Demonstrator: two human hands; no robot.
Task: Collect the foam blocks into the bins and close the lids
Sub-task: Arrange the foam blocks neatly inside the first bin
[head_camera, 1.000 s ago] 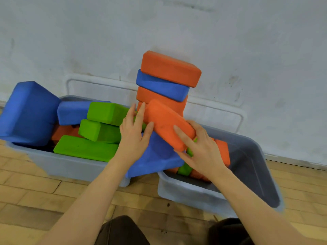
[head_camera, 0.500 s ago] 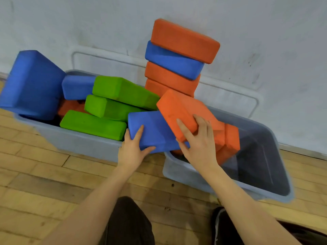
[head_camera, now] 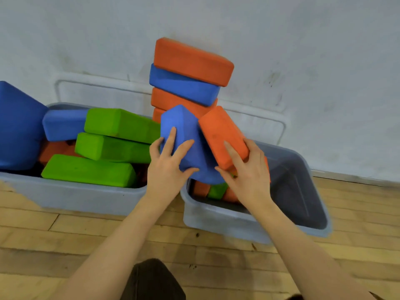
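1. Head view, containers. To the left of our hands we see the left bin [head_camera: 71, 198], grey-blue, piled above its rim: three green blocks [head_camera: 112, 146] stacked at a slant, a small blue block [head_camera: 62, 124] behind them, a large blue block [head_camera: 17, 126] tilted over the far left edge, and orange foam showing underneath.
2. Below and to the right of our hands is the right bin [head_camera: 307, 187]. Orange and green pieces lie in its near-left corner; the right part shows its dark floor.
3. Behind our hands, a stack [head_camera: 190, 81] of orange and blue blocks leans against the wall.
4. Surface and room: wooden plank floor [head_camera: 65, 245], scuffed pale wall [head_camera: 303, 50]. Two pale lids [head_camera: 279, 124] stand against the wall behind the bins.
5. Hands: our left hand [head_camera: 166, 169] grips the tilted blue block [head_camera: 186, 139], fingers spread over its face, thumb underneath. Our right hand [head_camera: 246, 174] grips the tilted orange block [head_camera: 220, 135] at its lower end. The two blocks touch, above the right bin's left edge.
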